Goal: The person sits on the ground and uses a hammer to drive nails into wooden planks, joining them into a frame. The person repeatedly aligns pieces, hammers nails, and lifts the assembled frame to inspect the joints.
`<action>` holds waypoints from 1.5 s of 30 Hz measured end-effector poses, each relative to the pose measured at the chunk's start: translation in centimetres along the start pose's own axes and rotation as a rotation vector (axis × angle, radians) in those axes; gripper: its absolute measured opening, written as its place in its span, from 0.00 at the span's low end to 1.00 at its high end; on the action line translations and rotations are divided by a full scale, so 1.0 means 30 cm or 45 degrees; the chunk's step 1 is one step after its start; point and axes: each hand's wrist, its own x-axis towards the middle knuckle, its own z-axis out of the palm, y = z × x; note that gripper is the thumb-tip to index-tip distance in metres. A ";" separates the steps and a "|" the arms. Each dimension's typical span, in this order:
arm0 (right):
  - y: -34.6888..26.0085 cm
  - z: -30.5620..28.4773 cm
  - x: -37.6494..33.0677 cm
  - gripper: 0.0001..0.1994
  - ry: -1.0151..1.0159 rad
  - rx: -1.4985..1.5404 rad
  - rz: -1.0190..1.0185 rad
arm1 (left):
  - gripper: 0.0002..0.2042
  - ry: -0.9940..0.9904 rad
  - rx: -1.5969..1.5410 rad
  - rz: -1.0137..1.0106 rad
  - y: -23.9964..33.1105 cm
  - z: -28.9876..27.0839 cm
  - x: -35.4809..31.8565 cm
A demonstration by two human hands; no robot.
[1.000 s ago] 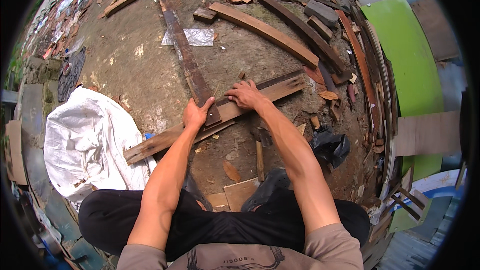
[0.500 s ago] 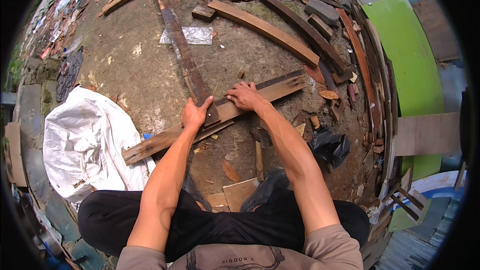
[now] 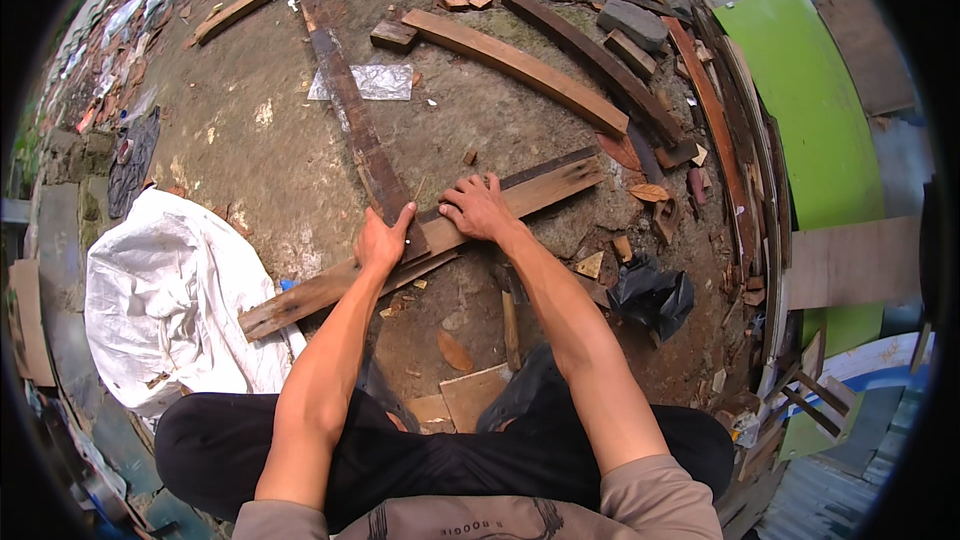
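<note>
A long dark plank (image 3: 343, 95) runs away from me, its near end lying across a lighter brown beam (image 3: 555, 188). My left hand (image 3: 380, 243) is closed round the dark plank near that end, thumb on top. Just to its right, my right hand (image 3: 475, 210) grips the beam, fingers bent over its far edge. A darker strip shows along the beam's far side, and a thin piece of wood sticks out below the crossing. Close to my feet lies a tool with a wooden handle (image 3: 510, 330); my right forearm partly hides its dark head.
A white sack (image 3: 180, 290) lies at the left, touching the beam's end. To the right are a black plastic bag (image 3: 652, 295) and several timbers, including a curved-looking brown one (image 3: 515, 65). A grey block (image 3: 632, 24) and a green panel (image 3: 810, 110) stand farther right.
The whole view has shifted slightly, so the ground and the timbers sit a little farther left. Both hands keep their hold, and the two crossed pieces look unmoved against each other.
</note>
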 end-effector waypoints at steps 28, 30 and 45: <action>0.005 0.049 -0.003 0.16 0.348 0.114 -0.072 | 0.51 0.306 0.069 -0.136 0.009 0.062 -0.017; 0.005 0.052 0.001 0.16 0.337 0.102 -0.066 | 0.50 0.329 0.050 -0.115 0.000 0.067 -0.010; 0.013 0.059 -0.014 0.16 0.370 0.148 -0.073 | 0.51 0.305 0.084 -0.103 -0.012 0.071 -0.014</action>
